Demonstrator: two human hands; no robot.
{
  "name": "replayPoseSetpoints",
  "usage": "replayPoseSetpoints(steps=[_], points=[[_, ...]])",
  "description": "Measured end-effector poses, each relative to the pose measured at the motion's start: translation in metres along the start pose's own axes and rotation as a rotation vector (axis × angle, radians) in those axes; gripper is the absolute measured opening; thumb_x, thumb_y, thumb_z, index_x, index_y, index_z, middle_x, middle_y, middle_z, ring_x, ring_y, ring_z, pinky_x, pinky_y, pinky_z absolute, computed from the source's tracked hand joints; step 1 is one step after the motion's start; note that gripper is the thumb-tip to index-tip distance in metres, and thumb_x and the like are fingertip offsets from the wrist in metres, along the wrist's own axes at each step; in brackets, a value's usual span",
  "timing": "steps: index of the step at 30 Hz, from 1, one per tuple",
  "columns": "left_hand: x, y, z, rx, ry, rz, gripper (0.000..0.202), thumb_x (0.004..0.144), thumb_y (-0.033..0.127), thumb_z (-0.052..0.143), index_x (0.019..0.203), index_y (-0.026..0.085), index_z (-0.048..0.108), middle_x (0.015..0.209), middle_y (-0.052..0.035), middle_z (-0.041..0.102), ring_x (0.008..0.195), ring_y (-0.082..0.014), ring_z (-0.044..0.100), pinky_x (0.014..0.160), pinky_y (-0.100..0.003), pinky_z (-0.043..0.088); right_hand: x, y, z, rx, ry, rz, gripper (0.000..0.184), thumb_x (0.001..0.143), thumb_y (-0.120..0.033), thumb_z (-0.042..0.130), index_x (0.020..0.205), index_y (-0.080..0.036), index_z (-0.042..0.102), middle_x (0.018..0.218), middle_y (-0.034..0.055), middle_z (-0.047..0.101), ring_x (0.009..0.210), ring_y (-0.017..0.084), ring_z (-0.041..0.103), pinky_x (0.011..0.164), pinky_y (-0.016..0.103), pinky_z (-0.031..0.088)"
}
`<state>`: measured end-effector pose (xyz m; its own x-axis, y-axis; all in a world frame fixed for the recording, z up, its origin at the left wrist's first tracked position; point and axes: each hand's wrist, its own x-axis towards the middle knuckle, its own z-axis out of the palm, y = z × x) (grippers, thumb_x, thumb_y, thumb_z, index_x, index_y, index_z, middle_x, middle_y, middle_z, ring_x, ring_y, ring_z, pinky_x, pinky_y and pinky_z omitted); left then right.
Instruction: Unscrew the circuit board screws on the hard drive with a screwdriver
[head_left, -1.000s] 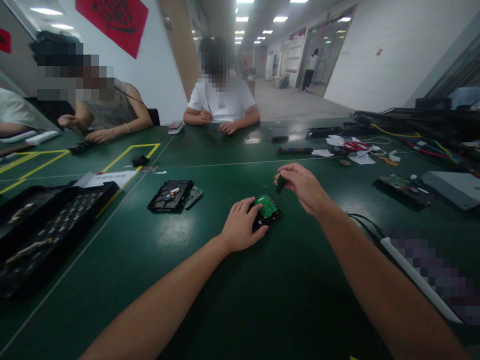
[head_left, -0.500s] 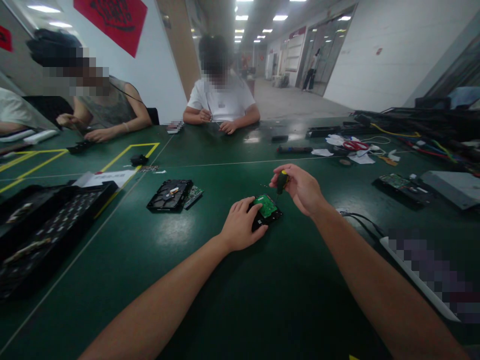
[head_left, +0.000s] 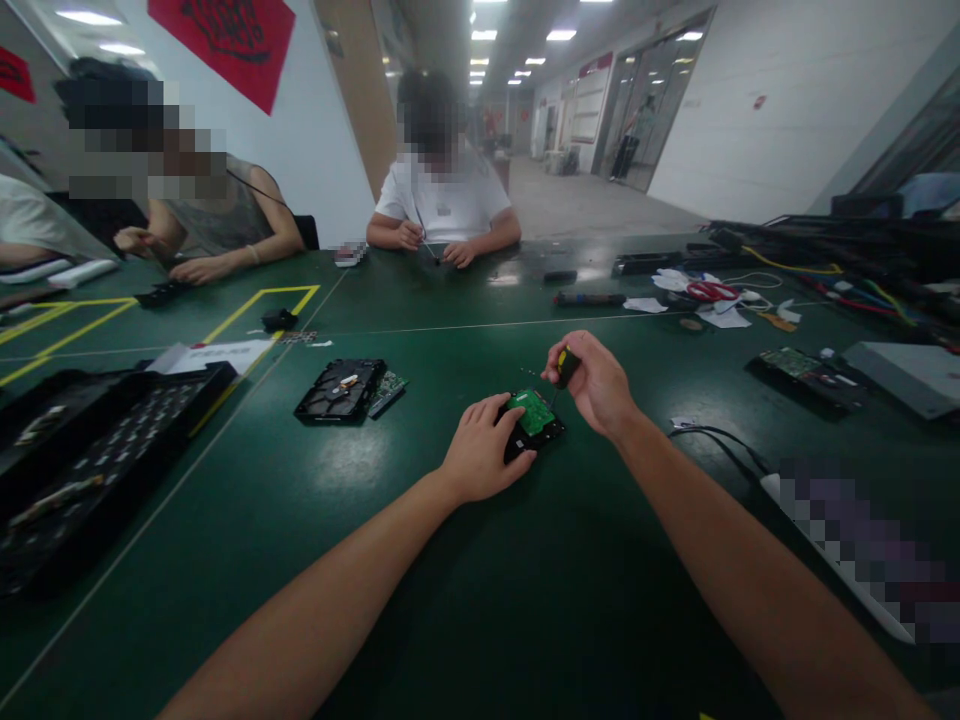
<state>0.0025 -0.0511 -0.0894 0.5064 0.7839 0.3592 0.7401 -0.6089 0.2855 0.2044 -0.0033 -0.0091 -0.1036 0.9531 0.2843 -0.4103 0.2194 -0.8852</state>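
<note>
A hard drive (head_left: 536, 413) with a green circuit board facing up lies on the dark green table. My left hand (head_left: 482, 449) grips its left side, fingers across the top and thumb along the near edge. A screwdriver with a black and yellow handle (head_left: 567, 368) is held in the closed fingers of my right hand (head_left: 598, 385). Its thin shaft points down at the drive's right edge; whether the tip sits in a screw is too small to tell. A few tiny bits, perhaps screws, lie just beyond the drive.
To the left are another black drive (head_left: 341, 389), a loose circuit board (head_left: 388, 393) and a black tray (head_left: 112, 470) of parts. At right lie a drive with exposed board (head_left: 806, 378), red-handled scissors (head_left: 711, 291) and black cables (head_left: 724, 437). Co-workers (head_left: 444, 205) sit across the table.
My right hand has tilted the screwdriver, its handle leaning further right, and the wrist has shifted slightly left. My left hand and the hard drive stay put.
</note>
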Motion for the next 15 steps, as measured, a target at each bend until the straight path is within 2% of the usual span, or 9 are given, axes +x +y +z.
replayPoseSetpoints(steps=[4, 8, 10, 15], points=[[0.0003, -0.0003, 0.001, -0.001, 0.006, -0.002, 0.066, 0.092, 0.054, 0.067, 0.147, 0.019, 0.056, 0.158, -0.019, 0.048, 0.146, -0.039, 0.046, 0.121, -0.059, 0.038, 0.0028, 0.0009, -0.0037, 0.034, -0.01, 0.04, 0.032, 0.093, -0.053, 0.069, 0.082, -0.023, 0.068, 0.076, 0.0, 0.062, 0.067, 0.016, 0.06, 0.077, 0.035, 0.054], [0.0004, 0.0, 0.0011, -0.001, 0.005, -0.004, 0.065, 0.092, 0.053, 0.067, 0.147, 0.02, 0.056, 0.158, -0.0183, 0.047, 0.146, -0.0385, 0.046, 0.121, -0.058, 0.038, 0.0014, 0.0016, -0.0034, 0.045, -0.046, 0.045, 0.045, 0.097, -0.062, 0.061, 0.073, -0.024, 0.064, 0.063, -0.0018, 0.053, 0.059, 0.016, 0.052, 0.076, 0.036, 0.053], [0.0004, 0.0002, 0.0007, 0.003, 0.001, -0.004, 0.066, 0.092, 0.054, 0.067, 0.147, 0.019, 0.056, 0.158, -0.0186, 0.047, 0.146, -0.0385, 0.046, 0.121, -0.058, 0.038, -0.0003, 0.002, -0.003, 0.033, -0.08, 0.034, 0.045, 0.098, -0.06, 0.058, 0.071, -0.024, 0.062, 0.061, -0.0021, 0.051, 0.058, 0.016, 0.05, 0.075, 0.036, 0.052], [0.0005, 0.0006, -0.0004, 0.004, -0.006, -0.003, 0.066, 0.092, 0.054, 0.067, 0.147, 0.018, 0.056, 0.158, -0.019, 0.047, 0.147, -0.0386, 0.045, 0.121, -0.057, 0.038, -0.0045, 0.003, -0.0007, -0.001, -0.124, 0.019, 0.024, 0.095, -0.041, 0.063, 0.078, -0.023, 0.063, 0.061, -0.0037, 0.054, 0.058, 0.015, 0.051, 0.077, 0.035, 0.051]])
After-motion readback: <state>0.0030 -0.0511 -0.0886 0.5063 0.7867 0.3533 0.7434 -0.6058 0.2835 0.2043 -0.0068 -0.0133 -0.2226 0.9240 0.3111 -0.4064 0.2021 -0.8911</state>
